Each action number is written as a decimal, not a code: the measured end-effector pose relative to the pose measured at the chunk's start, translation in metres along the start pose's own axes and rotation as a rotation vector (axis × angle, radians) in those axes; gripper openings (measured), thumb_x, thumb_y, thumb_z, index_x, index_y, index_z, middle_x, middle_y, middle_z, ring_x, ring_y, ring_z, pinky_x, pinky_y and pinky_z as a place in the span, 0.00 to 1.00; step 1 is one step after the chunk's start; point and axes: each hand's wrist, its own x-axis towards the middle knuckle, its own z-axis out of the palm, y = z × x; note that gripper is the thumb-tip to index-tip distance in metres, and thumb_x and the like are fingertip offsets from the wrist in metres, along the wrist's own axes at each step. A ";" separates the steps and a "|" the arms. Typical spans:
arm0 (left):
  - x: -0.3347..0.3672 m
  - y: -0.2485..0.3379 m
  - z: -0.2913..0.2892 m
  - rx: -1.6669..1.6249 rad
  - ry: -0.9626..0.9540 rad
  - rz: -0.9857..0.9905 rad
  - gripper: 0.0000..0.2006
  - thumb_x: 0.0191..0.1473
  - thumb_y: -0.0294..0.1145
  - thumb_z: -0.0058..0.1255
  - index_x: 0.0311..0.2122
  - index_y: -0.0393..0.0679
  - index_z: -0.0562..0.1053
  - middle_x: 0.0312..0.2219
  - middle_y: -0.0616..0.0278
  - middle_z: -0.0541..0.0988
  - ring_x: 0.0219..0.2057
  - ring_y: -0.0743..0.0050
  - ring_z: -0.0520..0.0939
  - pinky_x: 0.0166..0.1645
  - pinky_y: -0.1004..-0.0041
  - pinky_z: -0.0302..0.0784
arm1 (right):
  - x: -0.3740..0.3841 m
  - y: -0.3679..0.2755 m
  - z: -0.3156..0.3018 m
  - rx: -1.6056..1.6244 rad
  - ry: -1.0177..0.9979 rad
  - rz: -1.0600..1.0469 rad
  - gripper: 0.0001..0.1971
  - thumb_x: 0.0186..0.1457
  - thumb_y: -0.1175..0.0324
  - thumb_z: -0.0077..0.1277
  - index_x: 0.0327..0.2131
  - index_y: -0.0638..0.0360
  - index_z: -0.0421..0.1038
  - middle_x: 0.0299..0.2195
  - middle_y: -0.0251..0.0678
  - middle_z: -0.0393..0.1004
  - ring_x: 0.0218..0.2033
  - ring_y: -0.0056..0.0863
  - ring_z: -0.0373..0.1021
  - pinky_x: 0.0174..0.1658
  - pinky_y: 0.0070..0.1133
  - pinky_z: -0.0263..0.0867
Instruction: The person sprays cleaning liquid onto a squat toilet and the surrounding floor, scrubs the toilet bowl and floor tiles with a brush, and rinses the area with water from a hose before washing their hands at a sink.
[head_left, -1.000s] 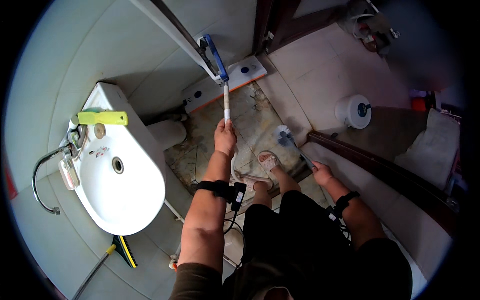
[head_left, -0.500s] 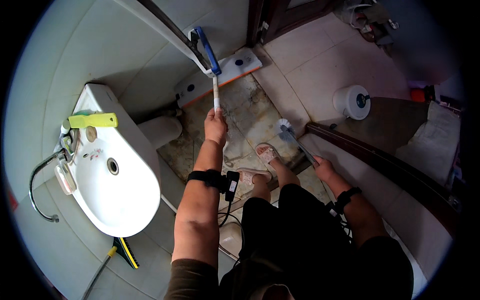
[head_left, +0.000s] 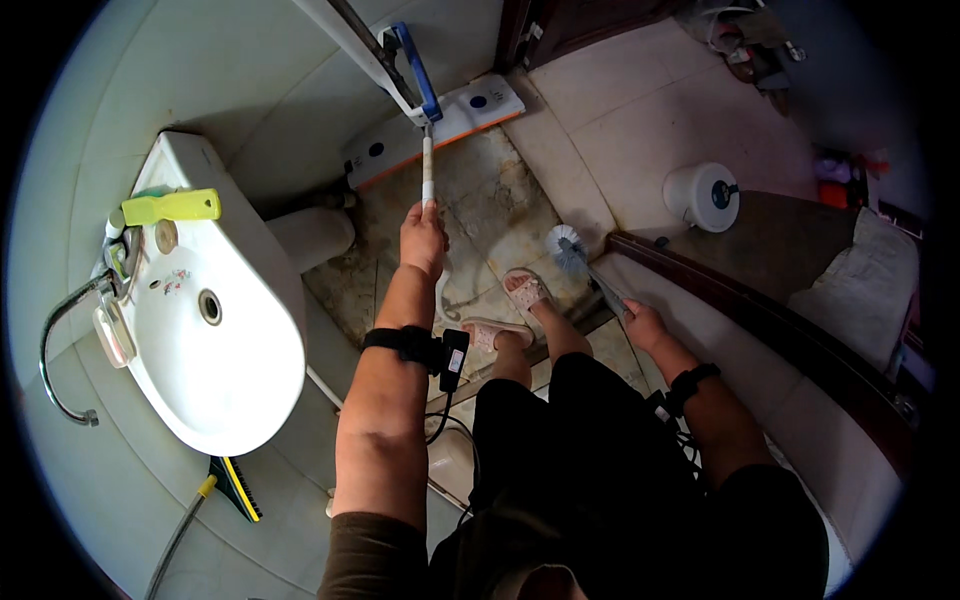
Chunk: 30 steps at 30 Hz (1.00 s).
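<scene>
My left hand point(head_left: 425, 243) is closed around a slim white rod point(head_left: 428, 165), which points away from me. Below that hand a pale, curved, hose-like piece point(head_left: 447, 300) hangs toward the floor; I cannot tell if it joins the rod. The rod's far end overlaps a flat mop head point(head_left: 440, 125), white with an orange edge, lying along the wall. Above that rises a blue and white frame point(head_left: 415, 75) on a pole. Lower right, my right hand point(head_left: 643, 325) grips a long-handled scrubbing brush point(head_left: 570, 250), its pale round bristles over the stained floor near my sandals.
At left is a white washbasin point(head_left: 240, 390) with a chrome tap point(head_left: 55, 365) and a yellow-green brush-like tool point(head_left: 172, 207) on its ledge. Below leans a yellow and black squeegee point(head_left: 235, 490). A dark raised edge point(head_left: 740, 310) runs along the right. Beyond it stands a white bucket point(head_left: 702, 198).
The view has shifted slightly, so the basin sits further left. The right hand's brush has turned a little, its bristles showing more face-on. Both hands keep their hold.
</scene>
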 end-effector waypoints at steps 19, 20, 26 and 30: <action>-0.069 -0.148 -0.028 0.160 -0.050 -0.175 0.09 0.47 0.35 0.35 0.30 0.41 0.62 0.10 0.70 0.58 0.08 0.83 0.57 0.11 0.81 0.52 | 0.012 0.013 0.010 -0.112 -0.070 0.127 0.17 0.48 0.67 0.31 0.44 0.53 0.55 0.43 0.39 0.57 0.42 0.35 0.56 0.42 0.23 0.54; -0.071 -0.153 -0.028 0.150 -0.043 -0.181 0.09 0.47 0.35 0.35 0.30 0.41 0.62 0.10 0.70 0.58 0.08 0.83 0.57 0.11 0.81 0.52 | 0.012 0.012 0.011 -0.124 -0.083 0.131 0.17 0.48 0.68 0.31 0.44 0.53 0.55 0.43 0.39 0.57 0.42 0.35 0.56 0.42 0.23 0.54; -0.062 -0.223 -0.034 0.445 -0.066 -0.064 0.12 0.47 0.36 0.36 0.36 0.41 0.61 0.10 0.71 0.60 0.09 0.83 0.58 0.12 0.82 0.53 | 0.014 0.018 0.013 -0.155 -0.074 0.045 0.17 0.47 0.68 0.31 0.43 0.53 0.55 0.41 0.42 0.58 0.41 0.37 0.57 0.41 0.24 0.54; -0.085 -0.197 -0.013 0.493 -0.109 -0.143 0.14 0.45 0.37 0.37 0.33 0.36 0.65 0.21 0.50 0.71 0.26 0.58 0.71 0.33 0.72 0.64 | 0.012 0.021 0.013 -0.178 0.005 0.046 0.15 0.46 0.70 0.35 0.40 0.59 0.59 0.36 0.44 0.64 0.37 0.33 0.61 0.39 0.18 0.55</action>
